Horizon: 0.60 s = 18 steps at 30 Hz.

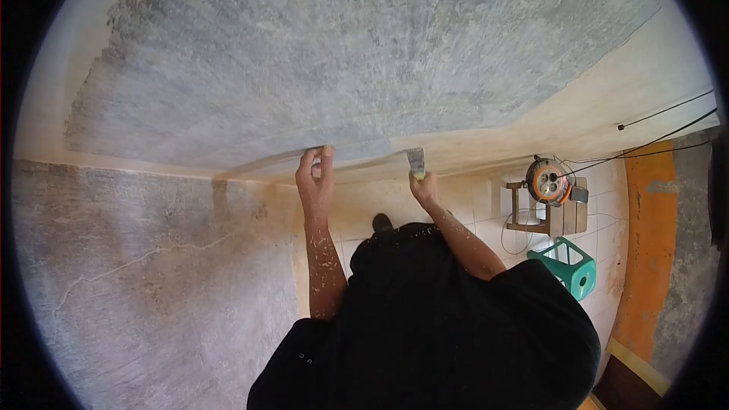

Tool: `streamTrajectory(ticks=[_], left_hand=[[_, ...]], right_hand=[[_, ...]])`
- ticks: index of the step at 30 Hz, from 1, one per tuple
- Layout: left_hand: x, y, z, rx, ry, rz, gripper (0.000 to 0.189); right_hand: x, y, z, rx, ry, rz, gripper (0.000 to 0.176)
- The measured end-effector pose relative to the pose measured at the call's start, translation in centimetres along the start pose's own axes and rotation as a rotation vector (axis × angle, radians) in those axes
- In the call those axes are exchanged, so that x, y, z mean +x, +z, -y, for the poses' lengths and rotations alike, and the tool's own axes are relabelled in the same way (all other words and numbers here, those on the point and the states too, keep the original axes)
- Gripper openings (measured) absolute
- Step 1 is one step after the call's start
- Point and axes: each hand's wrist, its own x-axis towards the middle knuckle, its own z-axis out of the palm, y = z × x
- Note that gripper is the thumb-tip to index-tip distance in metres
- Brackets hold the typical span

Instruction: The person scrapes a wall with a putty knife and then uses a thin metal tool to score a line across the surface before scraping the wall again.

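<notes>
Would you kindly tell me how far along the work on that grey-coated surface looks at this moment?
Done: a grey coat covers most of the broad surface. In hand: the right hand has a shut grip on a scraper at the coat's lower edge, with the left hand touching the same edge beside it. Left: the cream band bordering the grey is bare.

On my feed the rough surface fills the upper part of the view, and the left hand touches its lower edge near the middle. Just right of it, the right hand holds a scraper up against the same edge. Tiles lie behind both forearms. Further right, a cable reel sits on a wooden stand, with a plastic stool just below and cables running off rightward.
</notes>
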Motion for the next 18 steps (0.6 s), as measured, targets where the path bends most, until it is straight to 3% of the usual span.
streamTrajectory(ticks=[3, 4, 7, 18], left_hand=[[-0.5, 0.2, -0.8, -0.040, 0.015, -0.019, 0.029], [0.2, 0.0, -0.9, -0.023, 0.031, -0.011, 0.029], [-0.5, 0.0, 0.1, -0.007, 0.023, 0.001, 0.029], [-0.2, -0.5, -0.4, -0.018, -0.022, 0.031, 0.029]], right_hand=[[-1.1, 0.5, -0.7, -0.055, 0.000, -0.101, 0.041], [-0.5, 0.6, -1.9, -0.127, 0.051, -0.041, 0.041], [0.7, 1.8, -2.1, 0.007, -0.005, -0.073, 0.039], [-1.1, 0.8, -1.5, -0.004, 0.042, -0.105, 0.038]])
